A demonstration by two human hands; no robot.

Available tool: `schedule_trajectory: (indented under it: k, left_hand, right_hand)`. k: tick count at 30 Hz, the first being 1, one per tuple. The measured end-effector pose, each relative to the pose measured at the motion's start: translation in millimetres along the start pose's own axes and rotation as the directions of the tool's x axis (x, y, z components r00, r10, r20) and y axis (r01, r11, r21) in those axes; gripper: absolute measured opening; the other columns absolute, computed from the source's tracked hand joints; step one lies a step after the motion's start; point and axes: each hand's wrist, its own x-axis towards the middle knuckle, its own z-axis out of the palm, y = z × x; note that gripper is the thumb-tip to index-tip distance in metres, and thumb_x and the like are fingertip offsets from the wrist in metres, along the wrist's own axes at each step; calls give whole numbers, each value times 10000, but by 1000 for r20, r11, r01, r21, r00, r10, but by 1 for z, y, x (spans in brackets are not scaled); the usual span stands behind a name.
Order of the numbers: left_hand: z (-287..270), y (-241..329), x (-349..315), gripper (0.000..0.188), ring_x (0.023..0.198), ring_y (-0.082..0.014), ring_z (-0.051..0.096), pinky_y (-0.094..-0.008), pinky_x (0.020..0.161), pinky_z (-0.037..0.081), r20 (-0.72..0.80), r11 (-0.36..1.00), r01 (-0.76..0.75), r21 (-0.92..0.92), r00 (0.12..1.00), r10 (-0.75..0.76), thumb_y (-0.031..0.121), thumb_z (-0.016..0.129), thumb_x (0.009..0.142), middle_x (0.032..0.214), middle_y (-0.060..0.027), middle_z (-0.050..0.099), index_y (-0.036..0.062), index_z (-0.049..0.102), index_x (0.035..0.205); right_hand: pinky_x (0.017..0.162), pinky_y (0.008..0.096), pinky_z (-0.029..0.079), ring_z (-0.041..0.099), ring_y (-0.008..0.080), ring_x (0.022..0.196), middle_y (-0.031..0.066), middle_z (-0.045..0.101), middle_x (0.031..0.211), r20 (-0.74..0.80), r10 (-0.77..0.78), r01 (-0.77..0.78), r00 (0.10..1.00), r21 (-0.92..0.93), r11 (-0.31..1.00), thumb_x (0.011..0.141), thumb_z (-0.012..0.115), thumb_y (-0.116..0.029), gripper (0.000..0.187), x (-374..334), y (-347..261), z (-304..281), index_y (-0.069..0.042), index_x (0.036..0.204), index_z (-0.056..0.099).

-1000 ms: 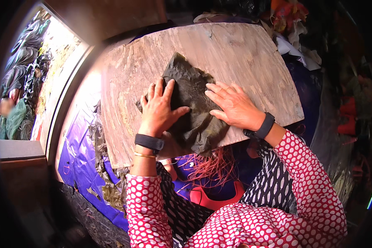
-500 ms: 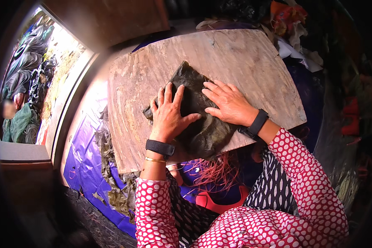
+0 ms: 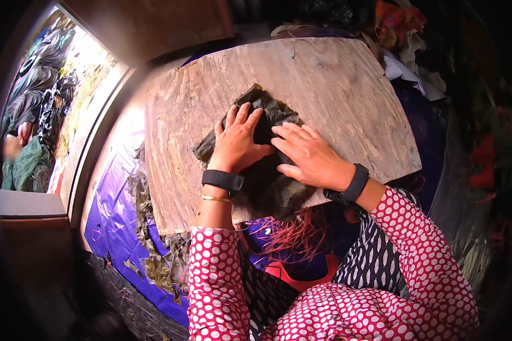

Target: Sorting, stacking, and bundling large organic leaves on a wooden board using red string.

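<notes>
A dark, wrinkled leaf-like sheet (image 3: 279,193) lies across a wooden board (image 3: 347,102) in front of me, its far corner pointing away. My left hand (image 3: 238,139) rests on the sheet's left part with fingers spread and thumb pointing right. Over its right part lies my right hand (image 3: 313,158), palm down, the fingers stretched toward the left. The two hands are close together, the left thumb near the right fingers. Neither hand grips anything. Part of the sheet is hidden under both hands, and its near corner reaches the board's front edge.
Purple plastic sheeting (image 3: 116,213) spreads under the board, with more dark leaf pieces (image 3: 168,264) at the left. Reddish string (image 3: 296,236) hangs below the front edge, above a red curved object (image 3: 301,275). Crumpled white paper (image 3: 409,77) lies at back right; a doorway opens at left.
My left hand has slid a little up and to the right on the sheet. My right hand has shifted slightly down and toward the left, bringing the hands closer together.
</notes>
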Motion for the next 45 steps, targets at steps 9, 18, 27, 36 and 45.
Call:
schedule_trajectory:
  k: [9, 18, 27, 36, 45]
  left_hand:
    - [-2, 3, -13, 837, 1399, -391, 241, -601, 1090, 220, -141, 997, -67, -42, 988, 61, 414, 765, 691, 1499, -181, 304, 133, 417, 1398]
    - [7, -35, -45, 962, 1385, -373, 272, -558, 1086, 264, -23, 998, -35, -46, 999, 34, 320, 842, 576, 1497, -195, 299, 174, 398, 1417]
    - [3, -25, -35, 604, 1129, -389, 555, -398, 944, 463, -306, 970, -193, -146, 941, 142, 272, 769, 717, 1300, -236, 519, 43, 566, 1238]
    - [-20, -23, -56, 418, 1187, -357, 536, -376, 985, 427, -324, 993, -89, -73, 944, 60, 154, 717, 787, 1282, -207, 553, 39, 611, 1174]
    - [-27, -21, -57, 375, 1057, -367, 600, -381, 896, 474, -406, 984, -169, -49, 904, 135, 174, 719, 767, 1142, -184, 623, 26, 638, 1102]
  right_hand:
    - [1010, 460, 367, 448, 339, 1242, 164, 491, 1311, 47, -94, 93, 994, 31, 995, 736, 733, -267, 523, -36, -4, -10, -56, 1183, 564]
    - [738, 361, 499, 635, 282, 835, 110, 639, 884, -55, -28, 51, 998, 473, 880, 794, 684, -170, 178, -49, -5, -32, -25, 892, 648]
    - [755, 433, 516, 645, 381, 814, 218, 651, 835, 852, -112, -122, 511, 201, 972, 795, 556, -180, 247, -159, -15, 132, 30, 867, 665]
    - [912, 458, 455, 595, 365, 1020, 212, 629, 1055, 622, 290, -440, 727, 98, 893, 783, 543, -156, 292, -183, 5, 260, -20, 1029, 623]
    - [736, 439, 469, 609, 329, 827, 185, 608, 844, 757, -35, -481, 652, 448, 754, 844, 503, -237, 231, -185, -15, 307, -33, 831, 610]
